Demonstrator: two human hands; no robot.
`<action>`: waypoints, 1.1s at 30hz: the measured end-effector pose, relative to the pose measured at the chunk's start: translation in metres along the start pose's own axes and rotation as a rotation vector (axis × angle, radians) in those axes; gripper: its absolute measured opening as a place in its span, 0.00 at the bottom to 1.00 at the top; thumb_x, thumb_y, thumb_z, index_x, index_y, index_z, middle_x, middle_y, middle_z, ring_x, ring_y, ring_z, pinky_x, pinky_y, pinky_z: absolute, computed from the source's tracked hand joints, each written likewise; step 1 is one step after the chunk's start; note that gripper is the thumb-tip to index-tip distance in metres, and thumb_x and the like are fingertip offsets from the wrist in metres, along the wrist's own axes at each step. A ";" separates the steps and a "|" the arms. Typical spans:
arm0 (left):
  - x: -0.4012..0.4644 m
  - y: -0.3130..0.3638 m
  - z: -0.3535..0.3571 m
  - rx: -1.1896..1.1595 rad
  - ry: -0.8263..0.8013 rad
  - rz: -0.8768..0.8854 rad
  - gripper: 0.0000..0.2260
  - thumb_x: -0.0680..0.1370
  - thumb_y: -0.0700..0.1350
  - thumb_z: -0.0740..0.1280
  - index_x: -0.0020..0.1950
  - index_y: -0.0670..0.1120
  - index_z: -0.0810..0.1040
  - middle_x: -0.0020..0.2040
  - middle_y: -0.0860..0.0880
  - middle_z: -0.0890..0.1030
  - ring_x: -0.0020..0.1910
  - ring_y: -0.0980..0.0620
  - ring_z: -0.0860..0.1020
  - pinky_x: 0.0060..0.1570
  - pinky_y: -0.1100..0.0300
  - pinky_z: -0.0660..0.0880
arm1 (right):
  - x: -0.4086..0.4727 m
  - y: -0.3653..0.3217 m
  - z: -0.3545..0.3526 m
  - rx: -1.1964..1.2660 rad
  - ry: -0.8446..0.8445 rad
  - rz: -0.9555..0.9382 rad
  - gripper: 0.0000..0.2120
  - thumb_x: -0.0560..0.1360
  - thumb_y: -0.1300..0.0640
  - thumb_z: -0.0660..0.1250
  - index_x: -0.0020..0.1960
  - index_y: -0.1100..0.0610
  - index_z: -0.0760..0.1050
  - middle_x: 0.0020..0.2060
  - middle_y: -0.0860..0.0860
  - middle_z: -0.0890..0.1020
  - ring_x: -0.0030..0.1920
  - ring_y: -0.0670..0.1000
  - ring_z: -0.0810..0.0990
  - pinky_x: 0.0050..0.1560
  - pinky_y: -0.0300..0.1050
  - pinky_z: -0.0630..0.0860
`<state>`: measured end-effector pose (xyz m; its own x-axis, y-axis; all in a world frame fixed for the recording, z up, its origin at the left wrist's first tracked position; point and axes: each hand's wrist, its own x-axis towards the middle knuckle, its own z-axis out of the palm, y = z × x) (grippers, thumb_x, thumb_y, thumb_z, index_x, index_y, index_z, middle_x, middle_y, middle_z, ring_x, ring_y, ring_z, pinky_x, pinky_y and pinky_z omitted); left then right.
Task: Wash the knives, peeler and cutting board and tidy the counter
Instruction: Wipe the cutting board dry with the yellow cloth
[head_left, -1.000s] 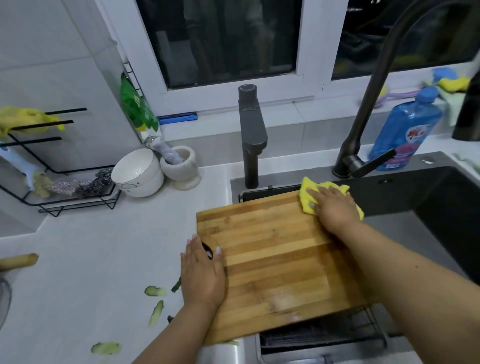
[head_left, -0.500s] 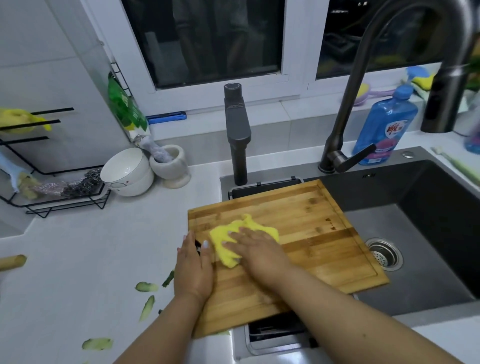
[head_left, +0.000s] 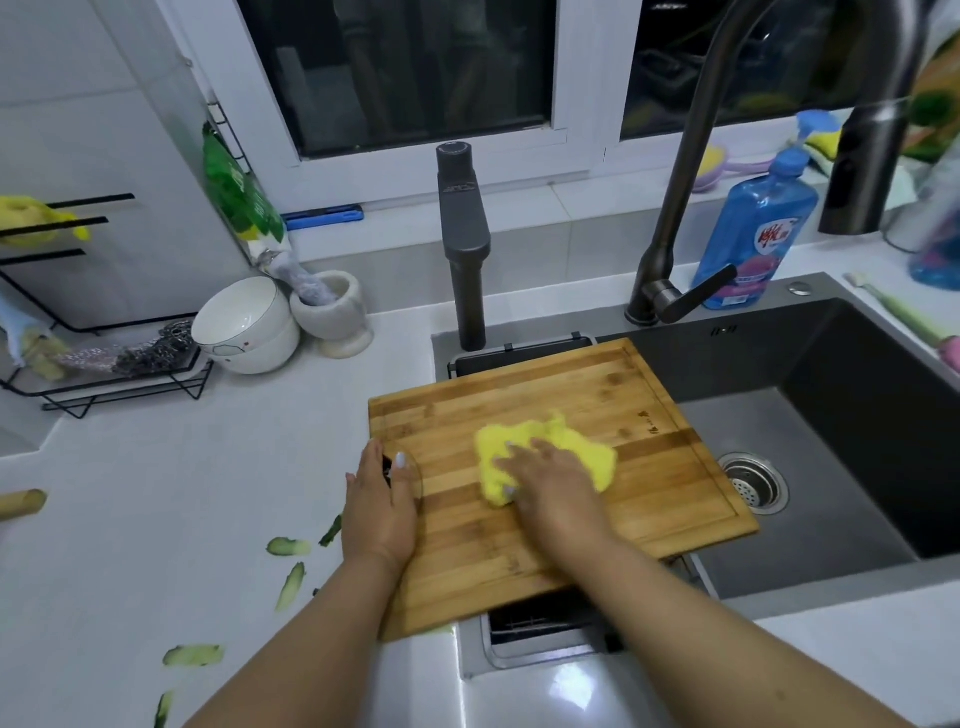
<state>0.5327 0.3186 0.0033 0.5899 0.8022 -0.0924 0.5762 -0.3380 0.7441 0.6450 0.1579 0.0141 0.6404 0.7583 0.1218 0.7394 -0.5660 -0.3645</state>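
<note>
Two hands: left hand (head_left: 382, 512) steadies cutting board's (head_left: 566, 410) left edge.

— On the white stone countertop (head_left: 156, 467)?
— Green veg peel strips (head_left: 289, 546) front left, white ceramic bowl (head_left: 244, 325) + pale stone mortar (head_left: 335, 312) at back, black wire rack (head_left: 104, 384) far left.
— And the rectangular bamboo cutting board (head_left: 649, 415)?
— Left edge on counter, rest over dark sink (head_left: 857, 389).
</note>
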 end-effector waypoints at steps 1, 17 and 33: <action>0.001 -0.002 0.000 -0.006 -0.001 -0.007 0.28 0.80 0.60 0.46 0.78 0.50 0.55 0.77 0.51 0.60 0.78 0.45 0.50 0.73 0.48 0.54 | -0.006 -0.019 0.011 -0.010 0.013 -0.127 0.17 0.69 0.52 0.67 0.57 0.47 0.81 0.59 0.47 0.81 0.60 0.53 0.79 0.57 0.48 0.75; -0.002 -0.002 0.004 0.054 0.042 -0.009 0.26 0.82 0.59 0.46 0.77 0.50 0.58 0.76 0.48 0.64 0.77 0.42 0.53 0.72 0.45 0.57 | -0.057 0.124 -0.039 -0.045 0.118 0.270 0.19 0.74 0.56 0.69 0.64 0.47 0.76 0.66 0.49 0.75 0.69 0.57 0.70 0.67 0.55 0.66; -0.003 -0.003 0.001 0.080 0.018 -0.023 0.27 0.81 0.59 0.45 0.77 0.49 0.57 0.76 0.48 0.63 0.78 0.41 0.50 0.73 0.44 0.54 | -0.067 0.029 0.005 -0.022 0.072 -0.302 0.22 0.69 0.39 0.57 0.58 0.42 0.78 0.57 0.41 0.81 0.58 0.45 0.80 0.51 0.39 0.72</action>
<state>0.5297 0.3167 0.0006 0.5658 0.8189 -0.0963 0.6332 -0.3567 0.6869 0.6227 0.0917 -0.0091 0.4037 0.8689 0.2864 0.9022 -0.3262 -0.2821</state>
